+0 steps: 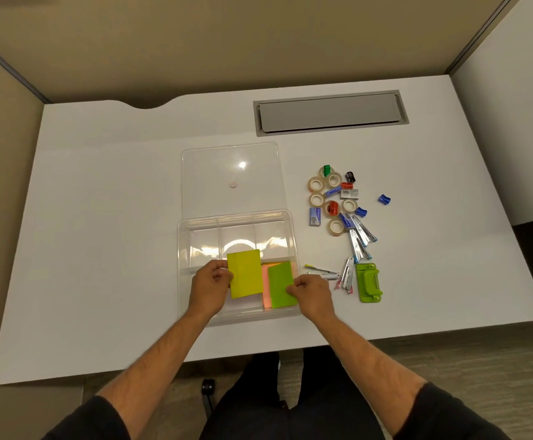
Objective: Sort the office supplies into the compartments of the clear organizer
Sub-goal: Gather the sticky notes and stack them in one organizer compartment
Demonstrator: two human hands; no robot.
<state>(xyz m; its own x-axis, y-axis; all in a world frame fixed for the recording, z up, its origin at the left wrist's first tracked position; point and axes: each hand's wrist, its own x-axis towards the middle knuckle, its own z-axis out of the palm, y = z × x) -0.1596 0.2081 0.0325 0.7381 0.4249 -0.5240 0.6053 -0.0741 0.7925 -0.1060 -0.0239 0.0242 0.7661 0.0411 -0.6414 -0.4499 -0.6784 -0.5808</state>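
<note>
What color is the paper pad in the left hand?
Yellow-green pad, held by the left hand; the head view shows it.

Both hands (212,289) (311,295) pinching (forearms extended)

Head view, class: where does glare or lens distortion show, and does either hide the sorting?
Head view: a bright glare spot sits on the clear lid; softer reflections streak the organizer back compartments; the wide lens bows the desk edges; the yellow pad and green pad stay sharp.
</note>
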